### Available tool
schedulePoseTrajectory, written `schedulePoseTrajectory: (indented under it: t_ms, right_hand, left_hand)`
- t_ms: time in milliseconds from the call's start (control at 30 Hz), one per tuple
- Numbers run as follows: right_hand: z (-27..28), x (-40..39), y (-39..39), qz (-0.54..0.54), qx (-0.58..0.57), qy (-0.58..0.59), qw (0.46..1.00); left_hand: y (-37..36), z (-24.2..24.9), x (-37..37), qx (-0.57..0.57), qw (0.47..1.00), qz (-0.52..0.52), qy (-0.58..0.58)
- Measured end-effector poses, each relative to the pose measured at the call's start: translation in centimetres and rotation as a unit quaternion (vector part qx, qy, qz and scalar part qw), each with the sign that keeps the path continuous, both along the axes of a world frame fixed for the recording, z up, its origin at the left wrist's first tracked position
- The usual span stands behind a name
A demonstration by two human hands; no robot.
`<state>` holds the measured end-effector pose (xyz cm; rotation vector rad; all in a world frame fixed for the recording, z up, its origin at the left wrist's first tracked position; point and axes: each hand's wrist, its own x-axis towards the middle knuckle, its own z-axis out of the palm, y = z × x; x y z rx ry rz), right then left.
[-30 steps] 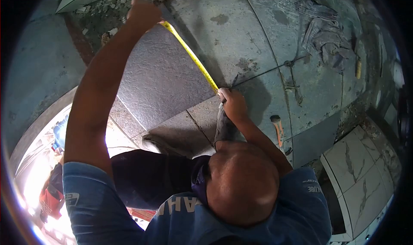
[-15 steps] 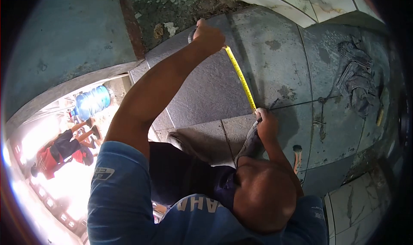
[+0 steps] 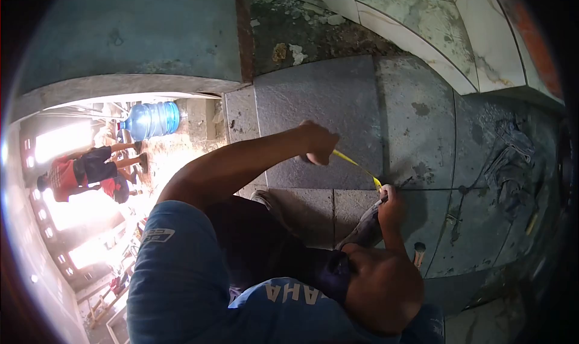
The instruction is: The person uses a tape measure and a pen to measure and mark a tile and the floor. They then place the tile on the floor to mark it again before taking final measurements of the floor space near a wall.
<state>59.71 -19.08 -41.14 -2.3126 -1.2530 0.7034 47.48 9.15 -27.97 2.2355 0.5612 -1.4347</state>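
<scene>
My left hand (image 3: 318,142) is closed around one end of a yellow tape measure (image 3: 354,161), over a large dark grey floor tile (image 3: 322,102). My right hand (image 3: 391,204) pinches the other end of the tape at that tile's lower right corner, close to my shoe. Between the hands the short stretch of tape looks twisted. Whether the case sits inside my left hand is hidden. A dark, thin object (image 3: 406,181) lies on the floor just beyond my right hand.
A crumpled grey cloth (image 3: 512,169) lies on tiles at right. A wooden-handled tool (image 3: 419,254) stands near my right knee. Rubble (image 3: 295,27) fills a strip beyond the tile. Through the doorway at left are a blue water jug (image 3: 155,121) and people (image 3: 78,175).
My left hand has come back from the tile's far edge toward my right hand. The exposed tape is shorter and twisted. The whole view has shifted; my right hand still pinches the tape's end.
</scene>
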Motion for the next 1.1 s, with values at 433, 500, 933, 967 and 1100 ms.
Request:
schedulePoseTrajectory:
  t_ms: [433,500,933,967,1100]
  right_hand:
    - [-0.5,-0.2,-0.4,-0.002,-0.001,-0.016,1.0]
    - [0.0,0.0,-0.6,-0.005,-0.014,-0.005,1.0]
    - [-0.3,-0.2,-0.6,-0.007,0.0,-0.018,1.0]
    - [-0.4,-0.1,-0.5,-0.007,0.005,-0.013,1.0]
    - [0.0,-0.1,-0.3,-0.013,0.007,0.003,1.0]
  left_hand:
    - [3.0,-4.5,-8.5,-0.296,0.629,0.699,-0.167]
    - [2.7,-6.4,-7.5,-0.3,0.597,0.727,-0.157]
    - [-2.4,-11.1,-1.3,-0.501,0.335,0.722,-0.341]
    - [-2.8,-11.1,-1.1,-0.473,0.365,0.714,-0.364]
    - [-3.5,-11.7,-0.4,-0.483,0.41,0.673,-0.381]
